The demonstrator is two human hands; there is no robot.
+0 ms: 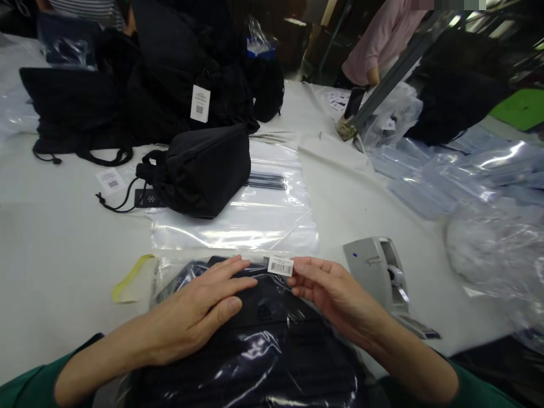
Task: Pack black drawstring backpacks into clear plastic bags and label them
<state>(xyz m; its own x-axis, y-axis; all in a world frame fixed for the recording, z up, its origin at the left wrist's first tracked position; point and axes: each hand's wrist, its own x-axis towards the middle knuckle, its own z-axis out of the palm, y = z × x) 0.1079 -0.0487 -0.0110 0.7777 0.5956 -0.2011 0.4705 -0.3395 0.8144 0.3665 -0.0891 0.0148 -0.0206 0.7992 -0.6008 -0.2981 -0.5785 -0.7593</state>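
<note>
A dark bag in a clear plastic sleeve [255, 351] lies at the table's front edge, right before me. My left hand [204, 306] rests flat on the plastic, its fingers stretched out. Between thumb and fingers, my right hand [318, 283] pinches a small white barcode label [280, 266] at the sleeve's top edge. Whether the label is stuck down there, I cannot tell. Just beyond are flat clear plastic bags [280, 215], with a black drawstring pouch [208, 170] lying on them. Right of my right hand stands a grey label dispenser [378, 272].
Black bags [170, 85] with a white tag are heaped at the back left. A yellow strip [131, 280] lies left of the sleeve. Clear plastic packaging [497, 249] covers the right side. A slanted metal post [391, 68] rises at the back right, near a person in pink [382, 39].
</note>
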